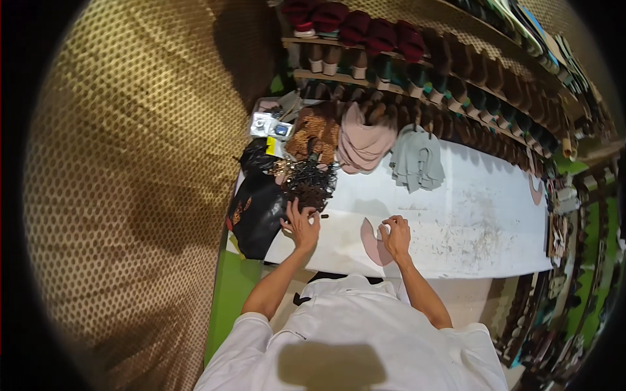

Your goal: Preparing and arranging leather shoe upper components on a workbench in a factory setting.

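Observation:
My left hand (301, 228) is at the left of the white worktable (456, 215), its fingers apart at the near edge of a heap of dark straps (310, 182). Nothing shows clearly between those fingers. A small dark piece (325, 216) lies just right of it. My right hand (396, 236) has loosely bent fingers, with a gap between thumb and forefinger. It hovers over or touches the right edge of a flat, curved pink piece (372, 246); which of the two I cannot tell.
Behind the heap lie stacked pink pieces (366, 140), grey pieces (417, 159) and a patterned brown stack (317, 130). A black plastic bag (254, 212) is at the left edge. Racks of shoes (450, 85) line the far side. Gold perforated sheeting (137, 182) hangs at left.

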Demonstrator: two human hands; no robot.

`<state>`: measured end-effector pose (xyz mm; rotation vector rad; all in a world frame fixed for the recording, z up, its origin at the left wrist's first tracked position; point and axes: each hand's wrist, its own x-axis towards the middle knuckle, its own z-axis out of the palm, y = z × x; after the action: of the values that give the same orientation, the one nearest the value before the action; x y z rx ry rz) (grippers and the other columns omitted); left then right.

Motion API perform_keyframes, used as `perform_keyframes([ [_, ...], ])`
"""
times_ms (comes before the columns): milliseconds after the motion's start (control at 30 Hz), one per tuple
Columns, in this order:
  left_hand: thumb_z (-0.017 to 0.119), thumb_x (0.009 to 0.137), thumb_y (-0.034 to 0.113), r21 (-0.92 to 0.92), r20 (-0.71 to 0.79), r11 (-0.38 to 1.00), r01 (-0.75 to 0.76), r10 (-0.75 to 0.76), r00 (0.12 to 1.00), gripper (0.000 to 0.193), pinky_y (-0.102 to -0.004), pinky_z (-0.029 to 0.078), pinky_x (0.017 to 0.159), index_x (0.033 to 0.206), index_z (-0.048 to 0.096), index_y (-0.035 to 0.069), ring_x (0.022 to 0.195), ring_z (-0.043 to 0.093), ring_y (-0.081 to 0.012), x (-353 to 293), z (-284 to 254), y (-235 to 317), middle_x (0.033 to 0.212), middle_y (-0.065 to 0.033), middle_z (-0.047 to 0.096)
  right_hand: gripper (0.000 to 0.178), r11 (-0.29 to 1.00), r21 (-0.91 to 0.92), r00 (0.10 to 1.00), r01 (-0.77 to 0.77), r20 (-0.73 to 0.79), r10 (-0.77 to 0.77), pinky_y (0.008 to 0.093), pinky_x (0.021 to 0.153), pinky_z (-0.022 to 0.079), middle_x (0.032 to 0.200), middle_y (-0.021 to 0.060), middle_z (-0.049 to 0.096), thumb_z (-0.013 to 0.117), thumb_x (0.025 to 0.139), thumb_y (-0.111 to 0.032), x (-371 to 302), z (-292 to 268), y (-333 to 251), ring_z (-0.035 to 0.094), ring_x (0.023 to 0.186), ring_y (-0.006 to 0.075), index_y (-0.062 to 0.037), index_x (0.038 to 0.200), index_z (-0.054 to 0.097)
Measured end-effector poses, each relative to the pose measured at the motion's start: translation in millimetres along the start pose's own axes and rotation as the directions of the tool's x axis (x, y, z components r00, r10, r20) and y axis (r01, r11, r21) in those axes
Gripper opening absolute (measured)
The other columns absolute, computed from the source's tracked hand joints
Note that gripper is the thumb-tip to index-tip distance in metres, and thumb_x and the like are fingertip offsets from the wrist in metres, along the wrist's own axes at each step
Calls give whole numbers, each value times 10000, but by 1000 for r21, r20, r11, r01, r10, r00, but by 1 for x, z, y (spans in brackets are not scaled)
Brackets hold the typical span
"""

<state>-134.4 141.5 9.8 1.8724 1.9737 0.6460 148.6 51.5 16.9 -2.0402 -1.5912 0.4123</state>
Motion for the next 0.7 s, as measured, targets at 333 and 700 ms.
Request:
perform_keyframes([
  [333,774,852,247,-53,175,958,-282,287,942,200,-767,100,1135,1025,720,163,1556,237,-380,-9,22,19,1622,-125,400,308,925,-133,919,-355,-230,320,480,876,477,1113,141,658,781,850,-312,-66,-16,21,614,1042,352,-72,1043,776],
  [700,736,928,297,28,-99,996,-87,89,991,164,-778,96,1126,1053,718,193,1556,223,-356,88,-9,-13,1632,-104,377,390,928,-129,927,-351,-191,324,484,948,445,1236,147,624,756,879,-339,-27,-1,-9,578,1132,352,-64,1155,736],
])
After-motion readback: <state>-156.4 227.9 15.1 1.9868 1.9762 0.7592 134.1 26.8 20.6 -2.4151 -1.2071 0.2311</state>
